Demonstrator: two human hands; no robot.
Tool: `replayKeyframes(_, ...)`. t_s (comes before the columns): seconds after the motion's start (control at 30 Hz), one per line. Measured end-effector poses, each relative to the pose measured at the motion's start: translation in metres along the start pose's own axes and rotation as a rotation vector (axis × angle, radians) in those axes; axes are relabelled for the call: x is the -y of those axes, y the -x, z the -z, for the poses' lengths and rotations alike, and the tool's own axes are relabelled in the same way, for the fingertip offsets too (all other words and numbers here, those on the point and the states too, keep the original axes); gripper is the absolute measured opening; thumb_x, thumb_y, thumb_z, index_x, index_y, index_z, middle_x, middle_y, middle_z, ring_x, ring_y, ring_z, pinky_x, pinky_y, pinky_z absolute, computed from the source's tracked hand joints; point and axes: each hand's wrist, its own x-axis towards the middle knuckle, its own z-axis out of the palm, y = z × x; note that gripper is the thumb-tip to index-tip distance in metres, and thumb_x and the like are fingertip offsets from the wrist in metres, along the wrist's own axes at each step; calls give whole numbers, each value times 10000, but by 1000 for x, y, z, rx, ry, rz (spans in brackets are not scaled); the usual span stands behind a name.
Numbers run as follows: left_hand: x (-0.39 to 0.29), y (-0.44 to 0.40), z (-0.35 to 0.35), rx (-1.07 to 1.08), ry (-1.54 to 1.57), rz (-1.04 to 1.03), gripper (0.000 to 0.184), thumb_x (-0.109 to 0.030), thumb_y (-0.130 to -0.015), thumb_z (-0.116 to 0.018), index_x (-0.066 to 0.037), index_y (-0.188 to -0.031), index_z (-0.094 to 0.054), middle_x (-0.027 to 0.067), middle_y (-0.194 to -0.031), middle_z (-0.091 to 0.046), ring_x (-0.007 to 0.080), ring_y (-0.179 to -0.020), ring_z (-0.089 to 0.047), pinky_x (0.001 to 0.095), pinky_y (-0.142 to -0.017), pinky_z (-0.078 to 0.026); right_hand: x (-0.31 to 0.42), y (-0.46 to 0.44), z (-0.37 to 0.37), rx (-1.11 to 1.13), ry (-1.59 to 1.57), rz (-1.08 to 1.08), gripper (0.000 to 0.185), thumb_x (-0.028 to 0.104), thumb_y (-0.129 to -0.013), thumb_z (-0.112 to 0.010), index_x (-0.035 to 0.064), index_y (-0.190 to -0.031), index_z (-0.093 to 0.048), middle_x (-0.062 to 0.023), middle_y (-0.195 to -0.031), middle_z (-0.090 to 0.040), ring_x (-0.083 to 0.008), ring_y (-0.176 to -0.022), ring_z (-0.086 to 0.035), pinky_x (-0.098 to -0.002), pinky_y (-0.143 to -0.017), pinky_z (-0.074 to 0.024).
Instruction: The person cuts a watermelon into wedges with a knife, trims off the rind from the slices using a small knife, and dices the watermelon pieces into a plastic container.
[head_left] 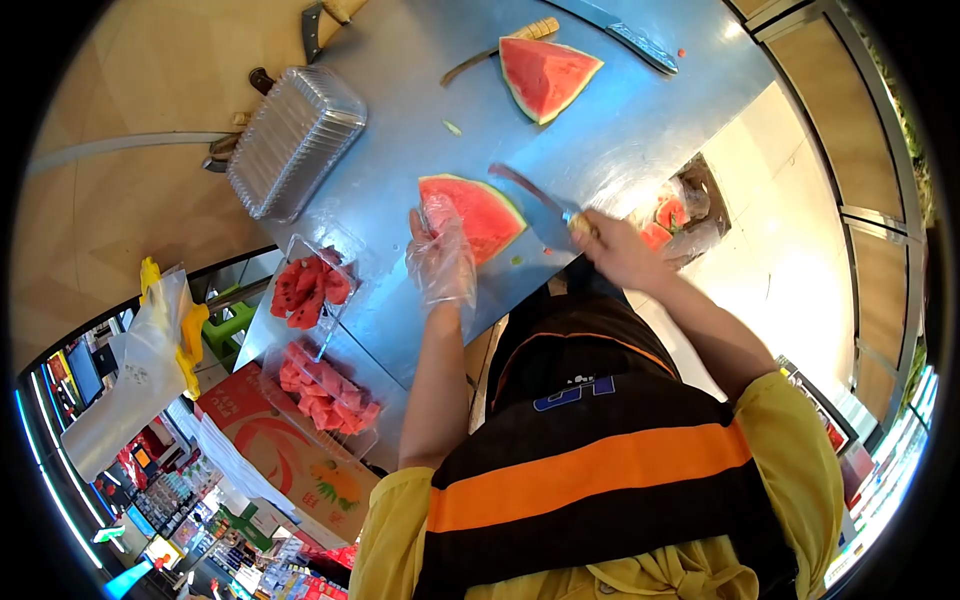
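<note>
My left hand (440, 265), in a clear plastic glove, grips the left side of a watermelon wedge (490, 222) lying on the metal table. The wedge's red flesh faces up and its green rind points to the lower right. My bare right hand (608, 243) is closed round the handle of a knife (535, 190). The blade points up and left, just right of the wedge and apart from it. Farther back on the table lies a second watermelon wedge (548, 76).
A stack of clear plastic boxes (297, 143) stands at the left. Nearer are a tray of watermelon slices (310, 287) and a box of watermelon chunks (322, 388). A long knife (640, 45) lies at the back. A lined bin (712, 205) with scraps stands right of the table (400, 130).
</note>
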Motion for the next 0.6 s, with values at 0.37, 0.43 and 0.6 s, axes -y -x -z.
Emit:
replayKeyframes(0.37, -9, -4, -15, -133, -584, -226, 671, -231, -841, -600, 7, -1402, -320, 181, -1158, -488, 291, -1038, -458, 334, -882, -367, -10, 13, -54, -52, -128, -82, 274, 222, -931, -518, -32, -1024, -484, -255, -709, -568, -442, -713, -578, -455, -623, -439)
replayKeyframes(0.43, -8, -5, -13, -141, -653, -244, 670, -277, -833, -601, 38, -1375, -366, 235, -1290, -485, 367, -1199, -464, 384, -1024, -360, -11, 7, -60, -43, -76, -106, 312, 243, -940, -504, -14, -1117, -494, -216, -721, -572, -361, -705, -590, -420, -640, -438)
replayKeyframes(0.6, 3, -8, -14, -127, -657, -320, 649, -294, -841, -601, 31, -1361, -388, 231, -1289, -490, 368, -1192, -467, 390, -1023, -360, -14, 2, -69, -54, -96, -100, 305, 248, -945, -497, -21, -1088, -483, -204, -701, -554, -348, -653, -569, -416, -615, -435)
